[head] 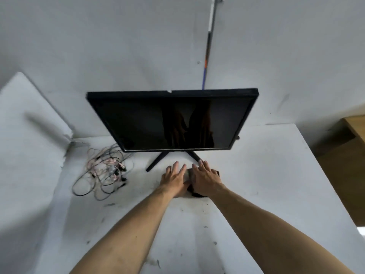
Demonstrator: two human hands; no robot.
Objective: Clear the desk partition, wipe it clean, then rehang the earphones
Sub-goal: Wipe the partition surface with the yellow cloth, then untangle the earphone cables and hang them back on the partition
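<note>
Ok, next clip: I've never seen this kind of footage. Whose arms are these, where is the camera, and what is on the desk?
There is no machine here. A person wears a wide-angle camera on the head, looking forward and down, so the two bare arms are their own. The left hand and right hand lie flat, fingers spread, side by side on a dark cloth, pressing it onto the white desk. Neither hand grips anything. Just behind them stands a switched-off monitor on a splayed black stand. To the left lies a tangled heap of earphones, loose on the desk, beside the white partition. The desk shows dark smudges.
</note>
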